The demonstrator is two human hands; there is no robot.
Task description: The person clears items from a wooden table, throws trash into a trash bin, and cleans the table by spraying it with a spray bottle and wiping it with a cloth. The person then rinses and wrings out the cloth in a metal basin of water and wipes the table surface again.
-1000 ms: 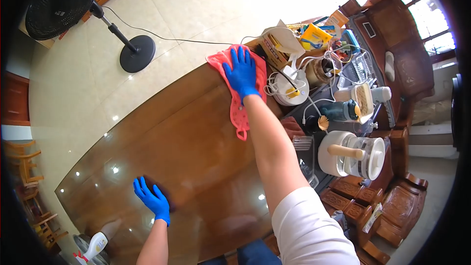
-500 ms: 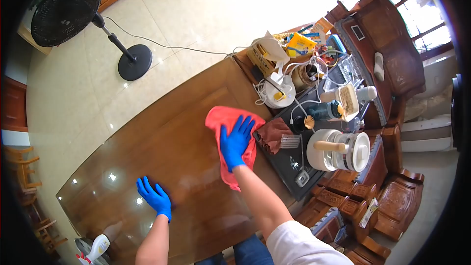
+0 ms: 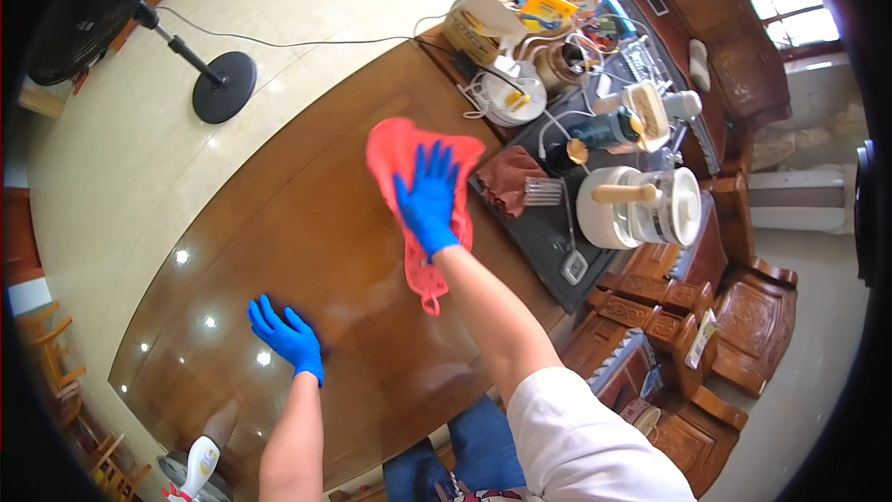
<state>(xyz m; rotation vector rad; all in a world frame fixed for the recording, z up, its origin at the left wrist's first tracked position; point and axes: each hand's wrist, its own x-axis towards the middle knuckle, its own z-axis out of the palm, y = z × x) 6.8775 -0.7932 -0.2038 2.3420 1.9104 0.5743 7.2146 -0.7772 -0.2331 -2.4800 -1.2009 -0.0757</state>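
A brown wooden table with a glossy top lies in front of me. My right hand, in a blue glove, presses flat on a pink cloth with its fingers spread. The cloth lies spread on the tabletop, its looped end toward me. My left hand, also gloved in blue, rests on the table at the left with fingers apart and nothing in it. A dark red cloth lies on a black tray to the right of the pink cloth.
A white-and-glass kettle, a bottle, a white round device with cables and a cardboard box crowd the right side. A black fan stands on the floor beyond. A spray bottle is at the lower left.
Over the last second my right hand and the pink cloth have moved from the table's far corner back toward the middle. The view has shifted. My left hand has stayed on the table.
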